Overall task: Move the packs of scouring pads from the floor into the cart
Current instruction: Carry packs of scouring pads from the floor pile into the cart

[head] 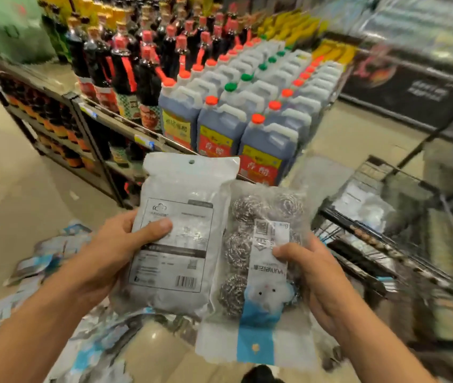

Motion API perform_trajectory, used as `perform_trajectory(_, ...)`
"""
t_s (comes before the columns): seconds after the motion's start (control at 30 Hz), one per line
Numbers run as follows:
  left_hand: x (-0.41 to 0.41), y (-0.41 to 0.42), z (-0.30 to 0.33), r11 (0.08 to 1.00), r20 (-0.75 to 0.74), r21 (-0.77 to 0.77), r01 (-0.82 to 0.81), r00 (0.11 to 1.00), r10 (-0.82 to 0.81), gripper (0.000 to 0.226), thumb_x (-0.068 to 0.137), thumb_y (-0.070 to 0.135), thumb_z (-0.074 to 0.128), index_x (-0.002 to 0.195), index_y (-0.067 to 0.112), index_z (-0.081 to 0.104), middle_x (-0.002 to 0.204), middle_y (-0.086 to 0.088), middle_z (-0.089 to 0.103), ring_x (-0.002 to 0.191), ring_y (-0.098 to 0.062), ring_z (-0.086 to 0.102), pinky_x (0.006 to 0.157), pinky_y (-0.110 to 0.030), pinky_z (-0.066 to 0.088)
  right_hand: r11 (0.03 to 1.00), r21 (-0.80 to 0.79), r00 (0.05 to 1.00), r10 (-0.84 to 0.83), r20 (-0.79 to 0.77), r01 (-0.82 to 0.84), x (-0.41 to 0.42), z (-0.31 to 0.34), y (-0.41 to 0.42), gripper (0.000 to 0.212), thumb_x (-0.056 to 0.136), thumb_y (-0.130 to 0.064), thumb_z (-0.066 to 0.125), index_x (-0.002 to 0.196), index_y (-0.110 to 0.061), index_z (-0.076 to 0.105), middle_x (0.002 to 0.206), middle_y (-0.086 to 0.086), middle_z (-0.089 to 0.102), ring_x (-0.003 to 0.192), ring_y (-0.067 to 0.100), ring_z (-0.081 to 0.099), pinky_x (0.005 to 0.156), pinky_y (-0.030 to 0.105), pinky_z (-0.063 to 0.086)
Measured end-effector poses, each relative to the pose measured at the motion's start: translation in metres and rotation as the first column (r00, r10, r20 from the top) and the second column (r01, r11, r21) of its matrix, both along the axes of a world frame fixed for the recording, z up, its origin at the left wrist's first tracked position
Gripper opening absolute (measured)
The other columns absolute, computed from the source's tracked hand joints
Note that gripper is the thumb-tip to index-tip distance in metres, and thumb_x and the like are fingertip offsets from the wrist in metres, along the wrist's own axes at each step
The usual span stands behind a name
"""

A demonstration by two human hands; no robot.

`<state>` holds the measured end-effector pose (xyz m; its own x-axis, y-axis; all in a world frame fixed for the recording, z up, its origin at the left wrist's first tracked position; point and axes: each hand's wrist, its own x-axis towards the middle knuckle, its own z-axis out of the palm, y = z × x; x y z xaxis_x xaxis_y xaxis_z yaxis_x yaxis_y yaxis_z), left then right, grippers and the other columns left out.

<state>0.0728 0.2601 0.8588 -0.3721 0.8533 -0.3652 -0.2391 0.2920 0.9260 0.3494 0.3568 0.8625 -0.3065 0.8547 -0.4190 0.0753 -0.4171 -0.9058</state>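
Mid-frame, the left hand (109, 244) grips one pack (175, 230), back side up, and the right hand (319, 277) grips a second pack (258, 272); the cart (385, 244) at right already holds some, while many more packs (54, 258) litter the floor (12, 175) at lower left

Even, fairly bright indoor light with soft shadows; centre reasonably sharp; heavy motion blur smears the cart (402, 244), floor (12, 189) and edges; wide-angle bending of the shelf (87, 106).
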Motion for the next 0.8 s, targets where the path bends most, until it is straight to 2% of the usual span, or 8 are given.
perform_trajectory(0.07, 0.033, 0.032, 0.003, 0.993, 0.007, 0.008, 0.115, 0.993, -0.115, 0.031, 0.086, 0.021, 0.071, 0.114, 0.008, 0.074, 0.102, -0.016, 0.081, 0.087, -0.032, 0.080, 0.064, -0.032, 0.066, 0.995, 0.005, 0.995, -0.101, 0.015, 0.101, 0.038, 0.004, 0.003, 0.041, 0.089, 0.004, 0.064, 0.121, -0.021, 0.069, 0.101, 0.008, 0.082, 0.082, 0.024, 0.077, 0.077, 0.042, 0.060)
perform_trajectory(0.2, 0.103, 0.090, 0.003, 0.957, 0.019, -0.002, 0.289, 0.957, -0.289, 0.032, 0.085, 0.021, 0.070, 0.113, 0.007, 0.075, 0.103, -0.018, 0.081, 0.086, -0.032, 0.080, 0.068, -0.036, 0.067, 0.955, -0.019, 0.955, -0.296, 0.009, 0.297, 0.112, 0.007, 0.012, 0.040, 0.090, 0.003, 0.063, 0.122, -0.021, 0.068, 0.106, 0.011, 0.081, 0.091, 0.032, 0.077, 0.084, 0.049, 0.061)
perform_trajectory(0.27, 0.140, 0.119, 0.001, 0.930, 0.026, 0.002, 0.369, 0.929, -0.369, 0.038, 0.081, 0.025, 0.076, 0.115, 0.008, 0.076, 0.107, -0.018, 0.080, 0.094, -0.036, 0.079, 0.076, -0.044, 0.066, 0.935, -0.002, 0.935, -0.354, 0.021, 0.354, 0.151, 0.004, 0.019, 0.037, 0.089, 0.000, 0.065, 0.119, -0.021, 0.069, 0.099, 0.005, 0.081, 0.086, 0.029, 0.077, 0.081, 0.047, 0.061)
perform_trajectory(0.33, 0.176, 0.148, -0.002, 0.895, 0.023, 0.013, 0.446, 0.895, -0.446, 0.056, 0.070, 0.040, 0.091, 0.115, 0.010, 0.078, 0.111, -0.018, 0.079, 0.101, -0.039, 0.077, 0.087, -0.048, 0.062, 0.912, 0.012, 0.912, -0.410, 0.029, 0.410, 0.191, 0.000, 0.030, 0.031, 0.088, -0.004, 0.068, 0.113, -0.020, 0.069, 0.084, -0.003, 0.076, 0.071, 0.016, 0.071, 0.070, 0.038, 0.054)
perform_trajectory(0.4, 0.215, 0.176, -0.003, 0.869, 0.013, 0.000, 0.495, 0.869, -0.495, 0.077, 0.052, 0.054, 0.097, 0.114, 0.012, 0.079, 0.110, -0.017, 0.080, 0.100, -0.039, 0.077, 0.080, -0.044, 0.065, 0.888, 0.011, 0.888, -0.459, 0.019, 0.459, 0.228, -0.003, 0.044, 0.029, 0.086, -0.006, 0.071, 0.112, -0.019, 0.069, 0.081, -0.005, 0.074, 0.069, 0.011, 0.068, 0.066, 0.033, 0.050)
perform_trajectory(0.53, 0.293, 0.225, 0.002, 0.851, 0.019, 0.007, 0.525, 0.851, -0.525, 0.041, 0.079, 0.029, 0.075, 0.115, 0.008, 0.076, 0.105, -0.018, 0.081, 0.091, -0.035, 0.079, 0.064, -0.035, 0.066, 0.855, -0.010, 0.855, -0.519, 0.005, 0.519, 0.297, -0.007, 0.076, 0.038, 0.077, -0.013, 0.078, 0.114, -0.021, 0.070, 0.090, -0.002, 0.078, 0.077, 0.015, 0.070, 0.071, 0.036, 0.052)
perform_trajectory(0.67, 0.349, 0.263, 0.000, 0.808, 0.013, -0.012, 0.589, 0.808, -0.589, 0.069, 0.058, 0.044, 0.096, 0.116, 0.011, 0.077, 0.110, -0.018, 0.080, 0.097, -0.035, 0.079, 0.068, -0.036, 0.065, 0.846, -0.012, 0.846, -0.533, 0.012, 0.533, 0.354, -0.011, 0.108, 0.032, 0.078, -0.016, 0.076, 0.109, -0.017, 0.067, 0.082, -0.003, 0.069, 0.072, 0.012, 0.061, 0.068, 0.033, 0.045)
perform_trajectory(0.8, 0.387, 0.298, 0.002, 0.808, 0.015, -0.071, 0.585, 0.810, -0.586, 0.041, 0.086, 0.028, 0.074, 0.123, 0.010, 0.073, 0.112, -0.016, 0.080, 0.101, -0.036, 0.078, 0.079, -0.042, 0.064, 0.845, -0.027, 0.846, -0.533, 0.005, 0.533, 0.394, -0.021, 0.140, 0.020, 0.089, -0.005, 0.068, 0.105, -0.017, 0.067, 0.077, -0.006, 0.072, 0.061, 0.002, 0.064, 0.058, 0.022, 0.048)
